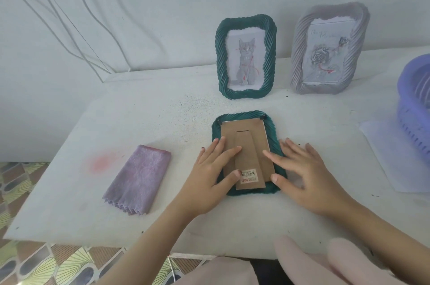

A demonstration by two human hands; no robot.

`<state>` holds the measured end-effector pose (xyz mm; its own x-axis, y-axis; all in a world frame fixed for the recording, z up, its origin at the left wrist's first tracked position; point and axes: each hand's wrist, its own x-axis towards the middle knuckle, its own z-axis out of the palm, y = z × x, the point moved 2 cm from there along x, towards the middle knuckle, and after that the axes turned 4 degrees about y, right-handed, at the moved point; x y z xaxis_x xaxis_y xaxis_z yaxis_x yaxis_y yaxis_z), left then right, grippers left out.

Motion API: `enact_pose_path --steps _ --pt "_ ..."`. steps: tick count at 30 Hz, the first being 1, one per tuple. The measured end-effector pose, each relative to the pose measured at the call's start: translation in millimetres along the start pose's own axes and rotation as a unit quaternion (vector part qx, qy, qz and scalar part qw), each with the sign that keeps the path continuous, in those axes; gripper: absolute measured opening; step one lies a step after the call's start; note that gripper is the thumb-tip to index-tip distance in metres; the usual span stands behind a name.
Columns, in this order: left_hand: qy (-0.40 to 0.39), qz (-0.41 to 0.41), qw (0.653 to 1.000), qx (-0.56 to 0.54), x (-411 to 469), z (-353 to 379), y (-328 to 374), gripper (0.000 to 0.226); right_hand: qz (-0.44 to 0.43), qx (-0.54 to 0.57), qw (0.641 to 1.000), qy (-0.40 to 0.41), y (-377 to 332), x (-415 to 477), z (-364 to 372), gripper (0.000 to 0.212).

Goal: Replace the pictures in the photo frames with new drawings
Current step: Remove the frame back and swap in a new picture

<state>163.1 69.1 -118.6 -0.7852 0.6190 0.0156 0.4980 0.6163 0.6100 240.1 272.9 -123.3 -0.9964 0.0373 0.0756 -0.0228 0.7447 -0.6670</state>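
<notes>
A dark green photo frame (246,117) lies face down on the white table (162,122), its brown cardboard back (246,143) and folded stand with a barcode sticker facing up. My left hand (209,175) rests flat on the frame's left side, fingers spread on the cardboard. On the right side lies my right hand (302,173), flat too, its thumb at the lower right corner. Behind stand a second green frame (246,57) with a cat drawing and a grey frame (328,50) with a rose drawing, both upright against the wall.
A folded purple cloth (139,177) lies to the left of the frames. A purple plastic basket (416,108) sits at the right edge, with a white sheet of paper (393,157) in front of it. Cables hang on the wall at the left. Patterned floor shows beyond the table's left edge.
</notes>
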Motion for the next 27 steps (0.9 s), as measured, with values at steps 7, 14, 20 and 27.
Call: enact_pose_path --steps 7,14,20,27 --pt "0.095 -0.008 0.994 0.056 9 -13 35 0.071 0.088 0.429 0.895 0.091 -29 7 -19 0.045" --pt "0.134 -0.094 0.985 0.060 24 -43 82 0.065 0.073 0.510 0.856 0.053 -40 20 -24 0.055" --pt "0.117 -0.133 0.984 -0.003 26 -72 77 0.043 0.101 0.492 0.861 0.088 -31 23 -17 0.041" --pt "0.152 -0.184 0.942 -0.235 24 -93 36 0.039 0.137 0.439 0.884 0.086 -20 19 -1 0.026"
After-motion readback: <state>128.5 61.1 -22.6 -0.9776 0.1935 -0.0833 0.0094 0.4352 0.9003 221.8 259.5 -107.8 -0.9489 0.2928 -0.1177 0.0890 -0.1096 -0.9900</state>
